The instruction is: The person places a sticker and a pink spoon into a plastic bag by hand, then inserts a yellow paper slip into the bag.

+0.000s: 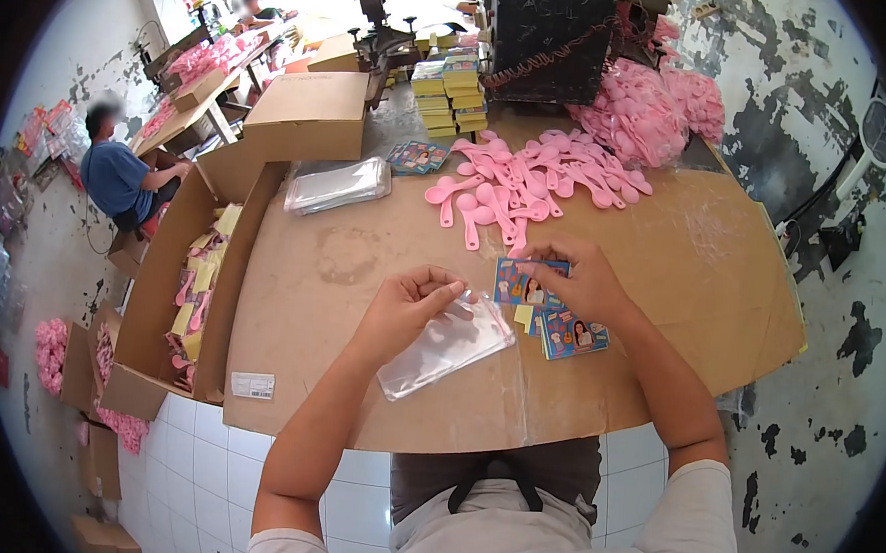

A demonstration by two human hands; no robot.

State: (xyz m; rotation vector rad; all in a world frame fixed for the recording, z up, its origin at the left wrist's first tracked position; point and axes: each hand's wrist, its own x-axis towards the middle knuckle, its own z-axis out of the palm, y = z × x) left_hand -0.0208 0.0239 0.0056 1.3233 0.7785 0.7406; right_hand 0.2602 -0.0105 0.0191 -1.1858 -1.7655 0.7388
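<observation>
My left hand (416,310) pinches the upper edge of a clear plastic bag (449,349), which lies slanted over the cardboard-covered table. To its right, my right hand (573,278) has its fingers closed on a blue printed card (523,284) and appears to touch a pink spoon handle. Beneath that hand lie more blue cards (573,335) with a yellow piece beside them. A loose heap of pink spoons (518,180) spreads just beyond. Further left is a stack of clear bags (338,185), with some blue cards (418,156) near it.
An open carton (187,293) of packed pieces stands at the table's left, a closed box (306,114) behind it. Card stacks (451,92), a black machine (548,42) and bagged pink spoons (637,111) line the back. A person in blue (123,175) sits far left.
</observation>
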